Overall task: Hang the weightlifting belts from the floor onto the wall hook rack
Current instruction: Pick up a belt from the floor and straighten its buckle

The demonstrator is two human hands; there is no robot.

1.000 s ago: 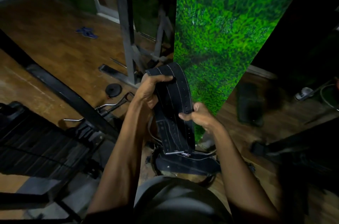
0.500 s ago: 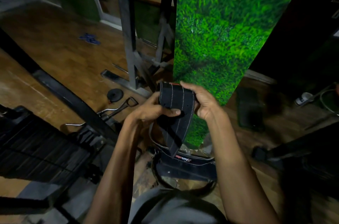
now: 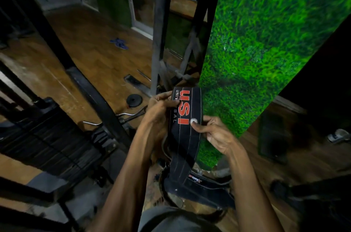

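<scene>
I hold a black weightlifting belt [image 3: 187, 136] with red "USI" lettering in front of me, its wide part turned up toward the camera. My left hand [image 3: 159, 108] grips its left edge near the top. My right hand [image 3: 214, 133] pinches its right edge lower down, thumb on the face. The rest of the belt hangs down toward the floor. A second black belt [image 3: 201, 190] lies coiled on the floor below, by my feet. No hook rack is in view.
A green grass-patterned wall panel [image 3: 266, 41] stands right ahead. Steel machine uprights [image 3: 157, 41] rise to its left. A weight stack [image 3: 47, 142], a cable handle [image 3: 131, 116] and a small plate [image 3: 134, 100] lie on the wooden floor at left. Dark equipment sits right.
The belt has been turned over in my hands, so the red lettered face now shows. My right hand slid down its right edge; my left stays near the top.
</scene>
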